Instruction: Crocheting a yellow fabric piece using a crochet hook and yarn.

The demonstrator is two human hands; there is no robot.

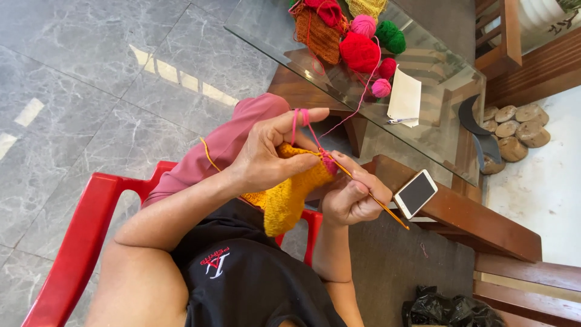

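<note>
My left hand (269, 151) holds a yellow crocheted piece (289, 197) with a pink edge, and pink yarn (301, 118) is wrapped over its index finger. My right hand (351, 197) grips a thin orange crochet hook (378, 203), its tip set in the pink stitches at the top of the piece. The pink strand runs up from the work toward the yarn balls on the glass table (436, 66). I sit on a red plastic chair (78, 242).
On the glass table lie red (359, 52), pink (363, 25) and green (390, 36) yarn balls, an orange knitted piece (318, 36) and a white paper (405, 100). A smartphone (415, 194) rests on a wooden bench. A black bag (451, 309) sits on the floor.
</note>
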